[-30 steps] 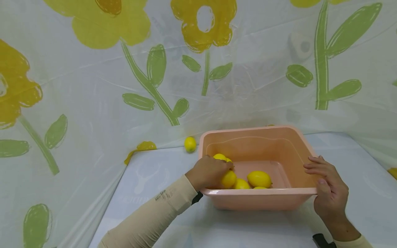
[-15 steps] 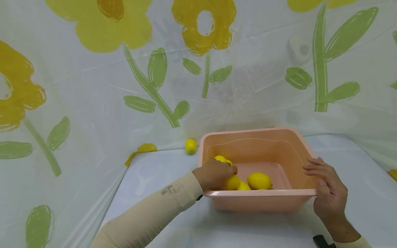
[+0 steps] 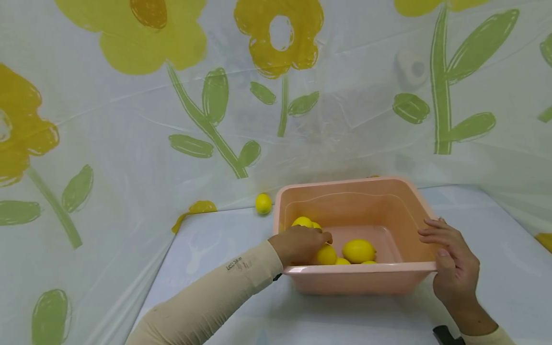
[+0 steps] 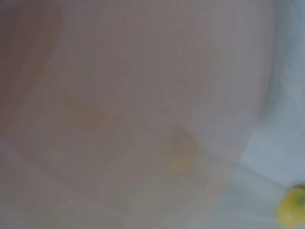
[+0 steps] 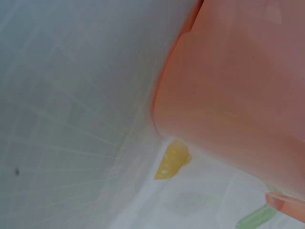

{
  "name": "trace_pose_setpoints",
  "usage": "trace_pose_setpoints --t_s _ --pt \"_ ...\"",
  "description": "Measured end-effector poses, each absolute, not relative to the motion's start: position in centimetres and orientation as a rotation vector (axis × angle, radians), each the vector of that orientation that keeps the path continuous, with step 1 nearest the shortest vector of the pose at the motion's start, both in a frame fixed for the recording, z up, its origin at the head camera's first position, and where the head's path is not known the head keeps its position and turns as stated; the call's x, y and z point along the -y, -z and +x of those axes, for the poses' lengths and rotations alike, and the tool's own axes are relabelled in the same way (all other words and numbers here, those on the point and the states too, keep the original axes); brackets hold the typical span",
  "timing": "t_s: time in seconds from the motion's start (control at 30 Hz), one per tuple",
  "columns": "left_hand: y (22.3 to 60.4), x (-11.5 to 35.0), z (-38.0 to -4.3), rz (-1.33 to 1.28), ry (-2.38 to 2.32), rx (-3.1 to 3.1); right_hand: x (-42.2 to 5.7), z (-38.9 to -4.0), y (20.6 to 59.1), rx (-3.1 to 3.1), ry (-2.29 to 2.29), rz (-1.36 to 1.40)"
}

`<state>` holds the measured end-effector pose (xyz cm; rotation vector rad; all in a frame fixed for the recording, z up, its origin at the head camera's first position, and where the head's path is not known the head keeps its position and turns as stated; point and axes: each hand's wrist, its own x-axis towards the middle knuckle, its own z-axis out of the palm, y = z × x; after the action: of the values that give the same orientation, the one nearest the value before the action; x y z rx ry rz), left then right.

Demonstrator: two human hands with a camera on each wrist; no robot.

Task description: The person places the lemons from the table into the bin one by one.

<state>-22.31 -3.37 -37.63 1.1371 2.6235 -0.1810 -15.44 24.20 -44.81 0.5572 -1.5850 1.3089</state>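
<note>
A pink plastic basin [image 3: 349,279] stands on the table, with several yellow lemons [image 3: 359,251] inside. My left hand [image 3: 299,243] reaches over its near left corner. The fingers curl down onto a lemon [image 3: 326,255] at the near wall, partly hidden by the hand; other lemons [image 3: 303,222] show just behind. On the other side, my right hand [image 3: 454,258] grips the basin's right rim, thumb at the near corner and fingers along the edge. The right wrist view shows the basin's outer wall [image 5: 228,105] close up; in the left wrist view the wall is blurred.
One loose lemon [image 3: 263,204] lies outside the basin, at the back edge of the table [image 3: 207,258]. A white sheet [image 3: 345,120] printed with flowers hangs right behind.
My left hand has shifted slightly right and deeper into the basin, and the lemon under its fingers has moved right with it. The right hand keeps its grip on the rim.
</note>
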Motion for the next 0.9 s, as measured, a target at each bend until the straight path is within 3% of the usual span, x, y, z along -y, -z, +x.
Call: trace_pose_setpoints --t_s 0.53,0.9 --pt "37.8 3.4 -22.3 1.237 0.183 -2.658 -24.0 -15.5 44.6 1.543 -1.294 0.584" --pt "35.6 4.2 -22.5 1.309 -0.126 -2.764 -24.0 -15.4 44.5 1.569 -1.282 0.565"
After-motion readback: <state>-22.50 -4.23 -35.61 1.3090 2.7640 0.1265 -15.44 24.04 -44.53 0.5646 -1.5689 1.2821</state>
